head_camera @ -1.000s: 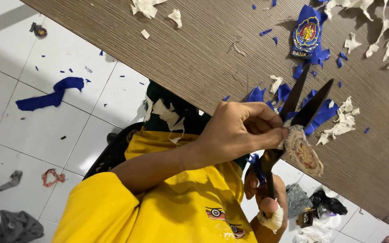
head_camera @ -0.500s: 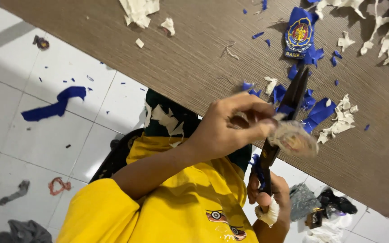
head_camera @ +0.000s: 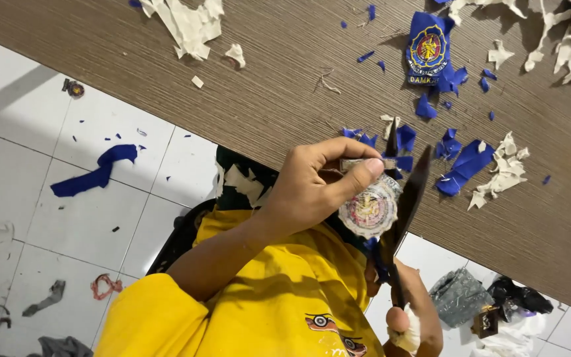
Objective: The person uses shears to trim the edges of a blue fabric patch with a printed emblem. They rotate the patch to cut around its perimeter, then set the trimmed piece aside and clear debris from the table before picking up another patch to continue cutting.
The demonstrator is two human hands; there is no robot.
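While the left hand (head_camera: 312,188) pinched the round patch (head_camera: 369,210) just above the table edge (head_camera: 246,125), the right hand (head_camera: 408,311) gripped the scissors (head_camera: 404,205). The blades sat right beside the thumb, so a slip could nick it or cut the picture.

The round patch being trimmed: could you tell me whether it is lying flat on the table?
No, the round patch is pinched in the left hand, held up beside the scissors.
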